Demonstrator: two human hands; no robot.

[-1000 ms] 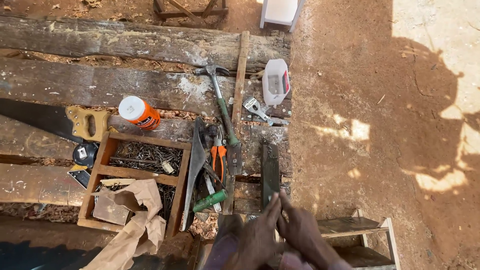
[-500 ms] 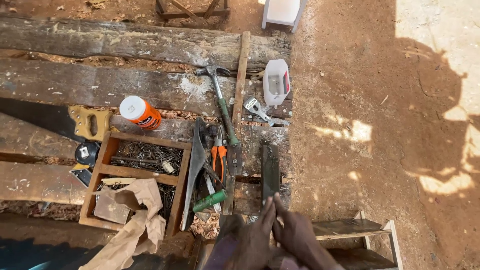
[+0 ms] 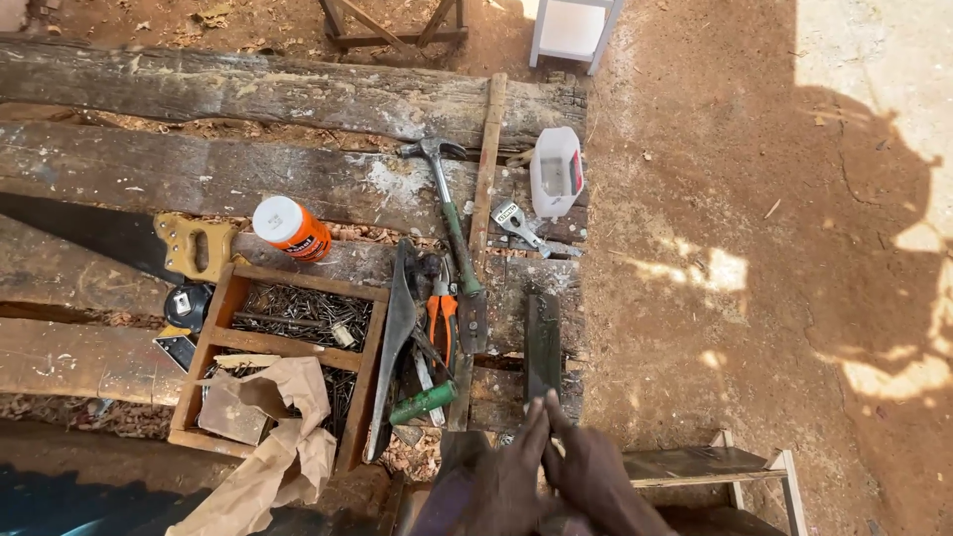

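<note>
Your left hand (image 3: 504, 474) and right hand (image 3: 594, 478) are together at the near end of the flat dark wooden strip (image 3: 542, 342); fingers are mostly straight, but I cannot tell if they hold it. To the left of your hands is the wooden tray of nails (image 3: 223, 342), and further away lies the green-handled claw hammer (image 3: 452, 220).

An orange bottle (image 3: 294, 229) with a white cap lay on its side just above the wooden nail tray (image 3: 220, 337), at its upper edge. A translucent white plastic jug (image 3: 556, 171) stood well to the tray's upper right. Crumpled brown paper wrapping (image 3: 266, 437) spilled over the tray's lower compartment.
</note>
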